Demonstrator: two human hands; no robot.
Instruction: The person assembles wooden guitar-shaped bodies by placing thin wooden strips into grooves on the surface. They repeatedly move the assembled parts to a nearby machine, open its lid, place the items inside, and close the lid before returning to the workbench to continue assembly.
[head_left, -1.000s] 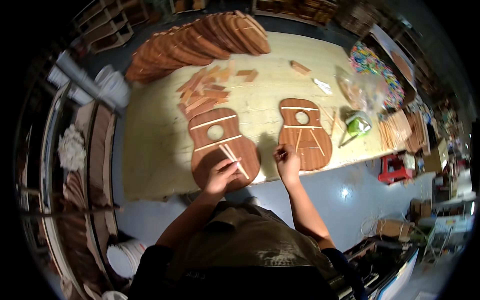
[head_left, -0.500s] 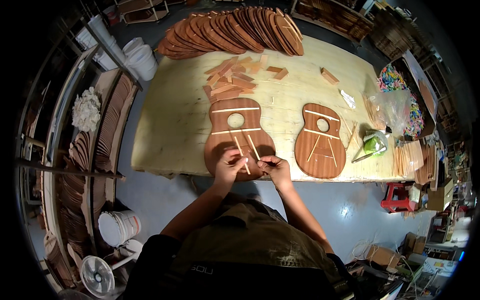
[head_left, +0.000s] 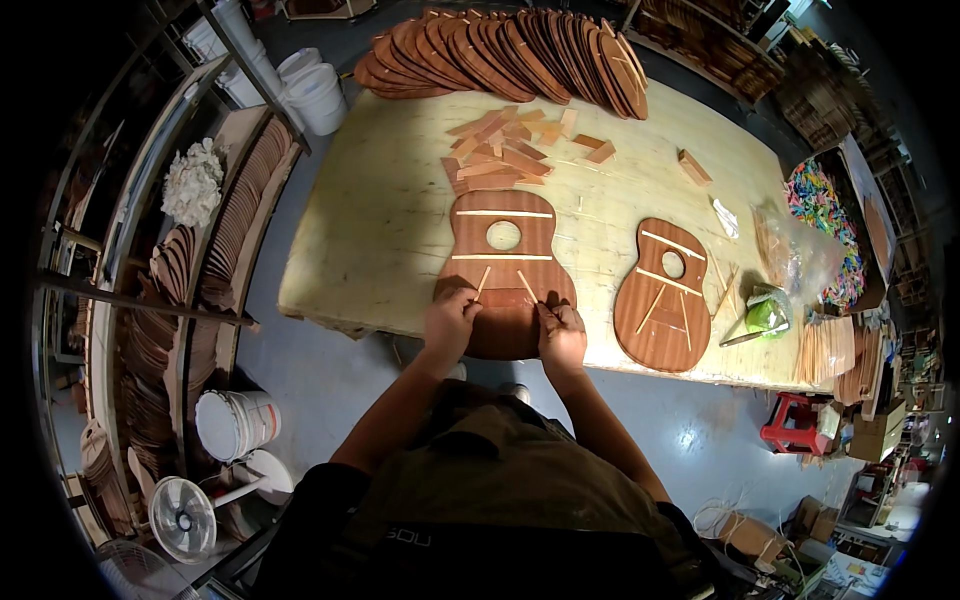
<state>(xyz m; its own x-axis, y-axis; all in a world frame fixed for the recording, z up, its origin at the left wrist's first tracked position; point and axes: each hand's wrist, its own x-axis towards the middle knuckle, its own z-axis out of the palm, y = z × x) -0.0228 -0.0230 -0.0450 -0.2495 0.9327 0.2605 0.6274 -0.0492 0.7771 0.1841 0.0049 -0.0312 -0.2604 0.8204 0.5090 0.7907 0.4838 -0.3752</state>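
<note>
A brown wooden ukulele-shaped soundboard with a round hole lies in front of me, two pale cross strips glued or laid across it. My left hand is closed at the board's left edge, its fingers pinching the lower end of a thin wooden strip. On the other side, my right hand has its fingers bent around the lower end of a second wooden strip. Both strips slant outward below the hole, against the board. To the right lies another soundboard, bearing two cross strips and two slanted ones.
A fanned row of soundboards lines the table's far edge. Nearer is a pile of small wood pieces. At right are a green bag, loose strips and a clear plastic bag. A red stool stands below the table.
My hands have moved apart to the board's two sides. The left strip now slants outward, mirroring the right one. The whole view has shifted, so the table sits further right.
</note>
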